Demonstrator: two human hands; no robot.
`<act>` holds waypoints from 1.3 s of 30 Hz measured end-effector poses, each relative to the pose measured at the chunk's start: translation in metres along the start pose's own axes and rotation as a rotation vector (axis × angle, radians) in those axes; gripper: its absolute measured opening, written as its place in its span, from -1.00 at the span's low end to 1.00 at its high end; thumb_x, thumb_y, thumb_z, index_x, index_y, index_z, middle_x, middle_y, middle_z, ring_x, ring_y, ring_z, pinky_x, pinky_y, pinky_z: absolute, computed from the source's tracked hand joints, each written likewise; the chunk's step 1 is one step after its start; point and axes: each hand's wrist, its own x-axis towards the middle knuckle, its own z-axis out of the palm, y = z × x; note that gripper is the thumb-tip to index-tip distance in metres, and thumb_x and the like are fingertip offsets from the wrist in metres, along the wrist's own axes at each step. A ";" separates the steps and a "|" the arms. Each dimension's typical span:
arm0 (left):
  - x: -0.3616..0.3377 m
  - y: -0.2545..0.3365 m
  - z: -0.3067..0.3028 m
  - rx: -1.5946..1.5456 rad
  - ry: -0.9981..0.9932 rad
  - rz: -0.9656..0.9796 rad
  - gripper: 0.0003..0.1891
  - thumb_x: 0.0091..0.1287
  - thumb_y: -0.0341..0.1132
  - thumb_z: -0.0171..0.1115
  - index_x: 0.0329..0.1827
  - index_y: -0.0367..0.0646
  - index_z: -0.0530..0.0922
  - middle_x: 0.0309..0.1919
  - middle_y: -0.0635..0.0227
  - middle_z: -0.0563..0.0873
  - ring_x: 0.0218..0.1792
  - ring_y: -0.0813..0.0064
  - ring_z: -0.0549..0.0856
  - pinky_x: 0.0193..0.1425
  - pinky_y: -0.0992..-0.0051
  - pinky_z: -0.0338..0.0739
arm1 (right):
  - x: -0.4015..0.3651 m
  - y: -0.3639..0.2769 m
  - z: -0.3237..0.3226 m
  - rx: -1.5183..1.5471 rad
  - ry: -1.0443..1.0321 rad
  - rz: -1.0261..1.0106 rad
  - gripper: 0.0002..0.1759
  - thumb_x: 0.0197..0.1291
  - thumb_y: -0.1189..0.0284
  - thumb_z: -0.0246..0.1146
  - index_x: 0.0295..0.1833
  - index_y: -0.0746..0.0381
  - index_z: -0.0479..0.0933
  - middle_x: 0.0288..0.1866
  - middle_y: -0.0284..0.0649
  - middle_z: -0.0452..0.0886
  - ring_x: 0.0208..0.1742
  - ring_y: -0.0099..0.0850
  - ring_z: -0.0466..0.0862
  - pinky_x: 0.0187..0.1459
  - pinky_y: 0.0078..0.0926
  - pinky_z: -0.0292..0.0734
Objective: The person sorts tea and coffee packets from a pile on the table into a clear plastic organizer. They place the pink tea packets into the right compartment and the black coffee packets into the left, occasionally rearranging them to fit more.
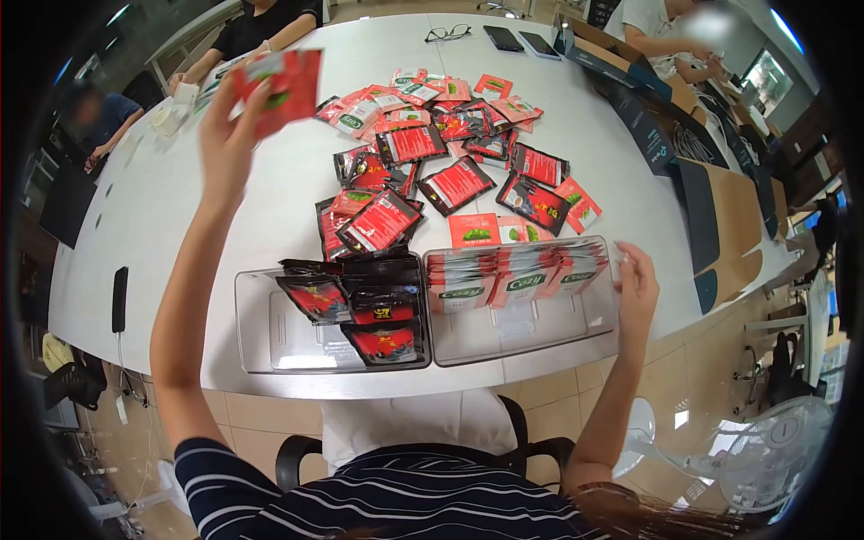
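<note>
My left hand is raised over the table's left part, its fingers closed on a red packet. Beside the right wall of the right clear bin is my right hand, fingers apart, holding nothing. That bin has rows of upright pink Cozy packets along its far side. In the left clear bin, black and red packets stand grouped toward the right. Beyond both bins lies a loose pile of black-edged red packets mixed with pink packets.
Eyeglasses and two phones lie at the far edge. Open cardboard boxes line the right side. A black power strip is at the left. Other people sit at the far side. A chair is below the near edge.
</note>
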 end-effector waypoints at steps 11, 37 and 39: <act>-0.206 0.093 0.004 -0.025 -0.033 0.314 -0.79 0.47 -0.38 -0.18 0.00 -0.31 0.09 -0.29 -0.10 0.62 -0.42 0.09 0.72 -0.36 0.26 0.72 | 0.075 -0.004 0.033 -0.227 -0.585 -0.264 -0.59 0.33 0.38 -0.10 0.24 0.24 0.37 0.04 -0.02 0.56 -0.24 -0.24 0.56 -0.16 -0.46 0.50; -0.237 0.067 0.048 0.156 -0.123 0.631 -0.69 0.02 -0.41 0.33 -0.12 -0.16 0.60 -0.13 0.27 0.71 -0.10 0.18 0.72 -0.35 0.55 0.64 | -0.006 -0.120 0.024 0.140 -0.265 -0.453 -0.84 0.05 0.62 0.33 -0.21 0.34 0.55 -0.29 -0.31 0.60 -0.22 -0.59 0.54 -0.13 -0.64 0.40; -0.238 0.066 0.046 0.143 -0.142 0.612 -0.69 0.03 -0.41 0.32 -0.11 -0.17 0.60 -0.14 0.26 0.71 -0.10 0.18 0.72 -0.35 0.55 0.63 | -0.016 -0.126 0.030 -0.111 -0.455 -0.572 -0.80 -0.06 0.61 0.37 -0.26 0.28 0.55 -0.31 -0.32 0.59 -0.24 -0.52 0.53 -0.18 -0.57 0.35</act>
